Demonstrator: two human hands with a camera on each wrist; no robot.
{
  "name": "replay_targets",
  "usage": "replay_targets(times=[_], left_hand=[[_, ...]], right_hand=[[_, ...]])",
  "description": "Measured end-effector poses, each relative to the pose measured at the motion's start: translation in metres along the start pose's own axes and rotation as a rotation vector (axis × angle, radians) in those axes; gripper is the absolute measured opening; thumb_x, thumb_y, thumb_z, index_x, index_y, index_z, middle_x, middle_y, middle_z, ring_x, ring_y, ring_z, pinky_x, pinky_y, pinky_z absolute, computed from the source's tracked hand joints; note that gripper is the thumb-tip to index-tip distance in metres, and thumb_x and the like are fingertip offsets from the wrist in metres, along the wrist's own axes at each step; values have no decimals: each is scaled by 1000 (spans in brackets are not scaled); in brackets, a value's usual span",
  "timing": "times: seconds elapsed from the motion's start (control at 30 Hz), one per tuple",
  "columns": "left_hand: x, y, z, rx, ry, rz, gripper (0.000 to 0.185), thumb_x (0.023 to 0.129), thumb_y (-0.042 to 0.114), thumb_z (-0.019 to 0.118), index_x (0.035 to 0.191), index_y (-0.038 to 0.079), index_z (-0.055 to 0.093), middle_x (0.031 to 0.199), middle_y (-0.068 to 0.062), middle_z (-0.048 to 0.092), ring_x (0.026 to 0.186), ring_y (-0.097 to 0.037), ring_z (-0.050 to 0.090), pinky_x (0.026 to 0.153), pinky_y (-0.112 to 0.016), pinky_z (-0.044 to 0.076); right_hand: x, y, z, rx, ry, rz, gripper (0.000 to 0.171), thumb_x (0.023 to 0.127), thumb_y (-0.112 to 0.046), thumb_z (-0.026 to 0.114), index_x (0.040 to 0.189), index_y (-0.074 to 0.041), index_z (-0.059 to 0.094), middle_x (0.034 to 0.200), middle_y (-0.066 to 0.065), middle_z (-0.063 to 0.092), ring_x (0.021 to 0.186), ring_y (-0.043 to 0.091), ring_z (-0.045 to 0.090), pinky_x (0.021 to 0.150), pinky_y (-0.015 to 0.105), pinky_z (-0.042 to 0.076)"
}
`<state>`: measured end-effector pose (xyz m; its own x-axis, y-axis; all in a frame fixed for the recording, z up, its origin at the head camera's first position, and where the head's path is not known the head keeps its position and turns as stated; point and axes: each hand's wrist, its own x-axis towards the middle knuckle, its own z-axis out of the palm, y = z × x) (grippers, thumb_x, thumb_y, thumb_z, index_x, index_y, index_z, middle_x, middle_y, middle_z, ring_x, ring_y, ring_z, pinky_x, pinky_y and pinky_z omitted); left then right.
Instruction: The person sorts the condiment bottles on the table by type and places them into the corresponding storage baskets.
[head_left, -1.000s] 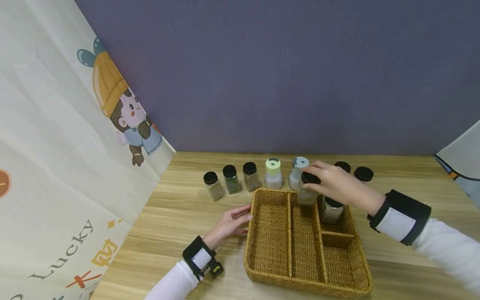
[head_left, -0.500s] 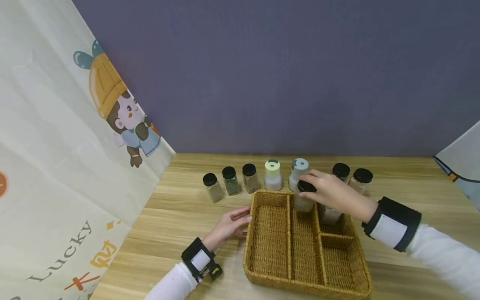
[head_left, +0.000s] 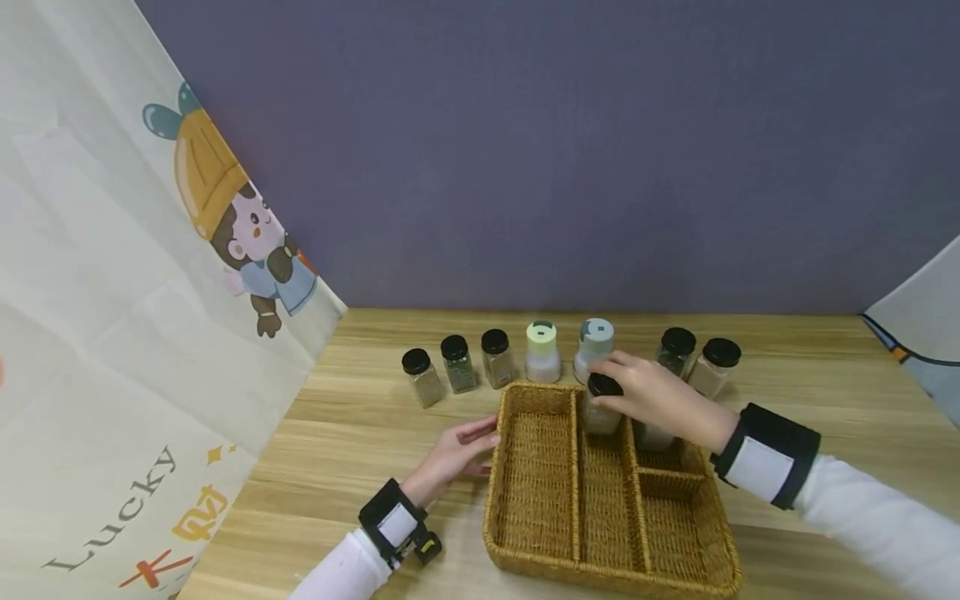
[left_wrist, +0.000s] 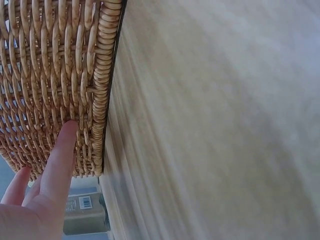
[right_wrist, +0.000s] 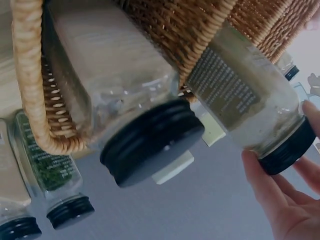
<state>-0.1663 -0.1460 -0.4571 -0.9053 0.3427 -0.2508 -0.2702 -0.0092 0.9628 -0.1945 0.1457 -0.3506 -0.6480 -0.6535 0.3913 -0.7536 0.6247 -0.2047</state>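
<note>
My right hand (head_left: 654, 395) pinches a spice jar (head_left: 601, 417) near its black lid. The upright jar is at the back of the middle compartment of the wicker basket (head_left: 533, 492). In the right wrist view, fingertips and thumb grip the held jar (right_wrist: 232, 92) around the lid. A second black-lidded jar (right_wrist: 107, 75) stands in the back right compartment, partly hidden behind my right hand in the head view. My left hand (head_left: 454, 452) touches the basket's left wall with fairly straight fingers, and the left wrist view has a fingertip (left_wrist: 68, 129) against the weave.
Behind the basket's left side stand several small spice jars (head_left: 458, 367). Two shakers, one yellow-topped (head_left: 542, 354) and one pale blue-topped (head_left: 595, 340), stand near its back rim. Two black-lidded jars (head_left: 708, 372) are at the back right. A dark panel (head_left: 525, 167) rises behind the wooden table (head_left: 360, 417).
My right hand has lowered the jar and brought it slightly left and nearer, deeper into the middle compartment. The left hand has stayed at the basket's side.
</note>
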Motion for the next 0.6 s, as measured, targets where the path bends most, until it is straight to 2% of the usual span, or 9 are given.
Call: replay_targets(times=[0.17,0.4,0.6], left_hand=[[-1,1,0,-10,-5,4,58,82,18,61,131,-1,37,134,-22,36,106,-34,52,78,-43,50],[-1,1,0,-3,1,3,59,81,19,63,131,0,38,133,-23,36,106,-34,52,78,-43,50],[-1,0,-1,-9,1,6,59,81,19,62,131,0,37,133,-23,36,106,-35,52,78,-44,50]], right_hand=[[-1,0,5,21,-4,13,43,70,-17,73,105,4,59,99,19,59,72,20,62,58,22,53],[-2,2,12,26,8,-12,42,68,-15,75,103,3,59,105,21,58,79,22,63,61,25,54],[-3,3,16,49,-23,2,44,68,-14,75,106,2,58,110,20,55,84,24,62,66,26,54]])
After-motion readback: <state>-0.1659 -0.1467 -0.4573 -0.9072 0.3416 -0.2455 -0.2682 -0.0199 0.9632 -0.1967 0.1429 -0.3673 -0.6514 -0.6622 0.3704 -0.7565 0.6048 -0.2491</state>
